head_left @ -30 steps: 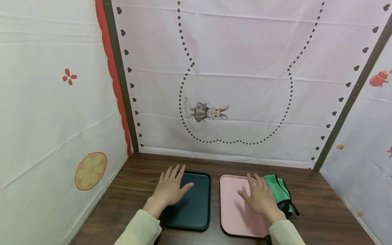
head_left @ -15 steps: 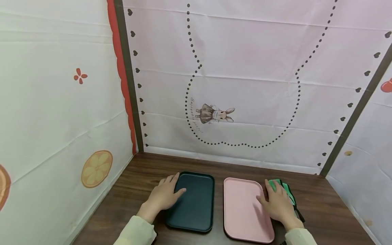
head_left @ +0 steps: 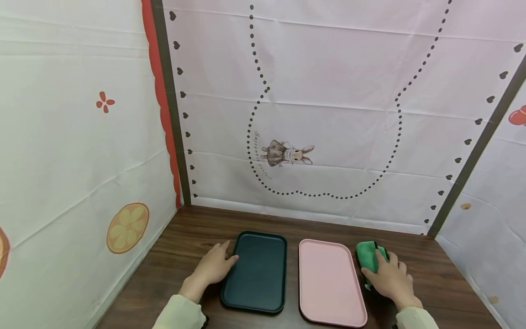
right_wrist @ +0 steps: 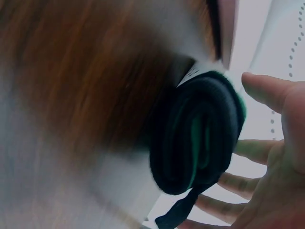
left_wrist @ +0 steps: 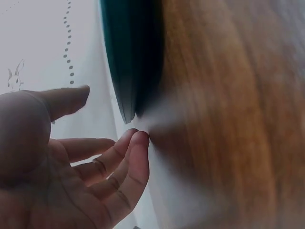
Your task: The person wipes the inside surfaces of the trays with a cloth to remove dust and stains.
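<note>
My left hand [head_left: 215,264] is beside the left edge of a dark teal tray [head_left: 256,274], thumb spread and fingers loosely bent, holding nothing. In the left wrist view that tray [left_wrist: 116,57] shows edge-on, just beyond the fingertips [left_wrist: 140,138]. Over on the right, my right hand [head_left: 390,276] reaches over a rolled green cloth with black edging [head_left: 367,256]. Its thumb lies on the near left side and the fingers on the far right. In the right wrist view the roll's spiral end [right_wrist: 195,133] and a black strap [right_wrist: 177,214] face the camera; the thumb [right_wrist: 267,90] stands apart from it.
A pink tray [head_left: 330,283] lies between the dark tray and the green roll. The brown wooden table [head_left: 197,219] is bounded by white patterned sheets at the back [head_left: 328,114] and both sides.
My right hand has moved right, from above the pink tray to the green roll, which has shifted slightly. My left hand has drawn back left, off the dark tray. The view has turned slightly.
</note>
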Demonstrator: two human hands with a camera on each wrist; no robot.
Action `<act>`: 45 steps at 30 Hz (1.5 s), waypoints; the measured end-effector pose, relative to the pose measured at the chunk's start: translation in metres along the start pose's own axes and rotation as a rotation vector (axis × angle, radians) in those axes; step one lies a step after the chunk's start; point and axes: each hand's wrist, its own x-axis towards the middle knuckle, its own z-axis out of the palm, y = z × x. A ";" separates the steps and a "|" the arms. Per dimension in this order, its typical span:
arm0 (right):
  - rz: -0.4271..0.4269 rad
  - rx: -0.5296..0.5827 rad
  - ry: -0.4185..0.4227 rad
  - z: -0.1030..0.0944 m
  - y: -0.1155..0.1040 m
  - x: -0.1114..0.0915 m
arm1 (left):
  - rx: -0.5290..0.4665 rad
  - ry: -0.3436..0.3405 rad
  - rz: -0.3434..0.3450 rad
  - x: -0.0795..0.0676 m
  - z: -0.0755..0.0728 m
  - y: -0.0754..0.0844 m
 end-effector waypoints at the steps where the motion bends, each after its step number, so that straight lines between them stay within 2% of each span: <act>1: 0.012 0.007 -0.010 0.000 0.001 0.001 | -0.006 0.002 -0.002 0.000 0.000 -0.001; 5: 0.046 0.031 -0.057 0.001 0.006 0.003 | -0.011 -0.001 0.000 0.000 -0.001 -0.002; 10: 0.042 0.046 -0.090 0.002 0.010 0.006 | -0.015 -0.027 -0.013 0.001 0.000 -0.003; 19: 0.057 0.058 -0.098 0.007 0.013 0.012 | -0.024 -0.077 0.001 0.008 0.003 -0.010; 25: 0.057 0.070 -0.103 0.010 0.014 0.013 | -0.107 -0.133 0.018 0.007 0.006 -0.015; 33: 0.038 0.099 -0.124 0.010 0.016 0.016 | -0.117 -0.134 0.013 0.011 0.005 -0.022; 45: 0.011 0.041 -0.115 0.006 0.021 0.015 | -0.169 -0.177 0.037 0.009 0.006 -0.026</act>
